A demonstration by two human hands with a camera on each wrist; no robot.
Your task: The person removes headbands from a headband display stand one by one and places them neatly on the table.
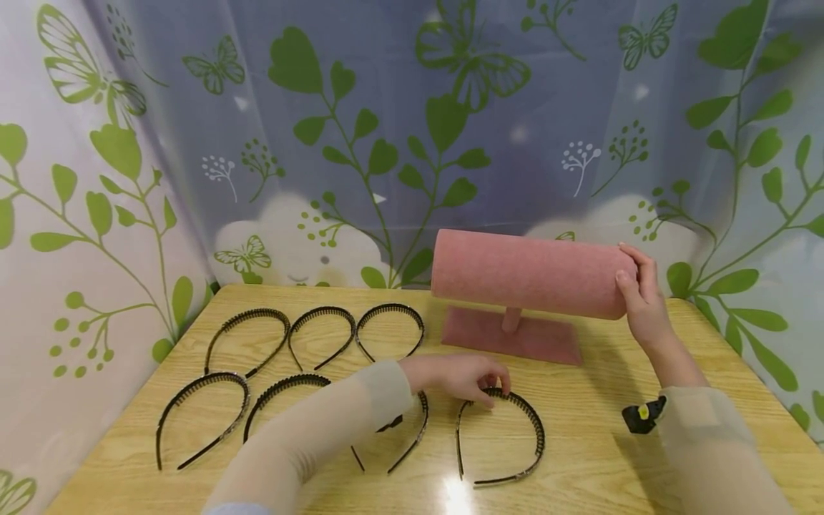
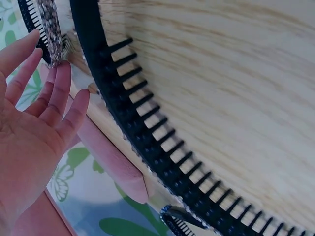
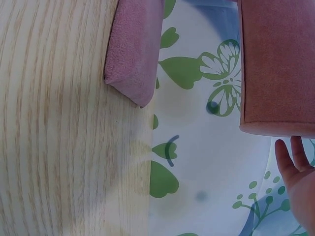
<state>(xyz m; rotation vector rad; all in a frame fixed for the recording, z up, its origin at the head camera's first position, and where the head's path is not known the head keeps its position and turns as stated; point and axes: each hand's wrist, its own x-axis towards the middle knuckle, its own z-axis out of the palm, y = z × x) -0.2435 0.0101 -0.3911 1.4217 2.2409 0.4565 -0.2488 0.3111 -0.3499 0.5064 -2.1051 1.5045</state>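
My left hand is at the top of a black toothed headband on the table, thumb and fingertips at its band. In the left wrist view, the fingers meet a glittery part of a band. My right hand holds the right end of the pink padded roll on a display stand, thumb at the front, fingers round the far side. Seen in the right wrist view, fingertips touch the roll's end. The stand's pink base rests on the table.
Several more black headbands lie in two rows on the left of the wooden table, such as one back headband and one front headband. My left sleeve covers part of the front row. A patterned curtain hangs behind.
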